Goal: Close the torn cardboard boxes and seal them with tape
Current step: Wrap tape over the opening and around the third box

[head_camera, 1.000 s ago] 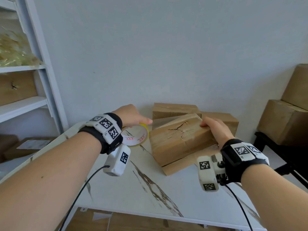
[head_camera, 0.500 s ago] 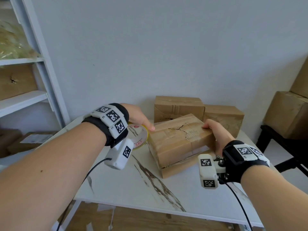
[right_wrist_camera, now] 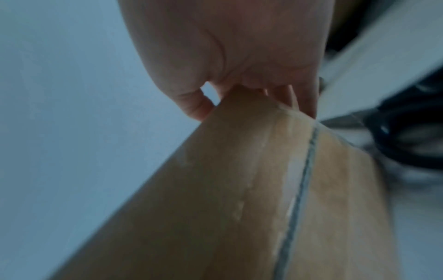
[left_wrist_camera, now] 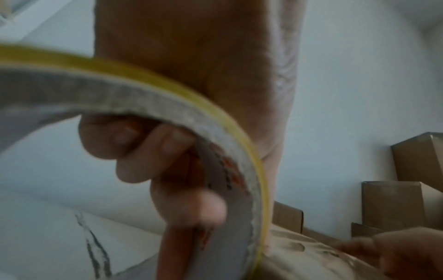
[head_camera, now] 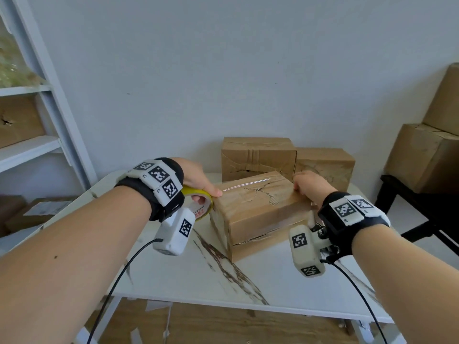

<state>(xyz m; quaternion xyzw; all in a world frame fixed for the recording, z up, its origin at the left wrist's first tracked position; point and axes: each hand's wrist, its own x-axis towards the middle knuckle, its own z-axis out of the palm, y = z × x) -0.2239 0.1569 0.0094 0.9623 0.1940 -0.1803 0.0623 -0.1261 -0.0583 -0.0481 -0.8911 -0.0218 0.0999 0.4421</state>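
A torn cardboard box (head_camera: 258,209) lies on the white marble table (head_camera: 198,276), a jagged tear across its top. Clear tape shines along the top's far edge. My left hand (head_camera: 198,182) grips a yellow-edged tape roll (head_camera: 201,207) against the box's left end; in the left wrist view my fingers (left_wrist_camera: 167,161) curl through the roll (left_wrist_camera: 239,170). My right hand (head_camera: 308,184) holds the box's far right corner, fingers curled over the edge. The right wrist view shows that hand (right_wrist_camera: 239,66) on the box (right_wrist_camera: 215,189), a tape strip running down its side.
Two more taped cardboard boxes (head_camera: 258,156) (head_camera: 325,165) stand behind, against the wall. Larger boxes (head_camera: 422,155) are stacked on a dark stand at right. A white shelf unit (head_camera: 49,120) holding a box stands at left. Paper scraps lie on the wooden floor.
The tilted box has come down flat onto the table. My left hand has brought the tape roll up against its left end. My right hand stayed on the far corner.
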